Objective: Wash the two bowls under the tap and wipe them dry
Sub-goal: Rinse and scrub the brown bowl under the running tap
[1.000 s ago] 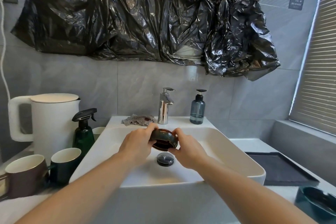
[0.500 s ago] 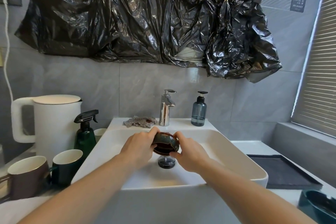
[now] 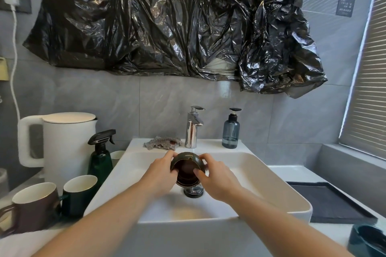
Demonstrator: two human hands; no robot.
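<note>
A small dark bowl (image 3: 186, 165) with a green outside and brown inside is held tilted toward me over the white sink (image 3: 271, 192), above the drain (image 3: 193, 191). My left hand (image 3: 160, 175) grips its left rim. My right hand (image 3: 217, 177) grips its right side, with the thumb inside the bowl. The chrome tap (image 3: 193, 129) stands behind the bowl; no water shows. A second dark teal bowl (image 3: 367, 240) sits at the lower right corner on the counter. A patterned grey cloth (image 3: 160, 143) lies on the sink's back ledge, left of the tap.
A blue soap dispenser (image 3: 230, 131) stands right of the tap. Left of the sink are a white kettle (image 3: 66, 144), a green spray bottle (image 3: 100, 154), a brown mug (image 3: 33, 206) and a green mug (image 3: 80, 194). A dark mat (image 3: 328, 202) lies on the right counter.
Both hands have turned the bowl so its opening tips more toward me, and my right thumb has moved inside it. The view has drawn a little nearer the sink.
</note>
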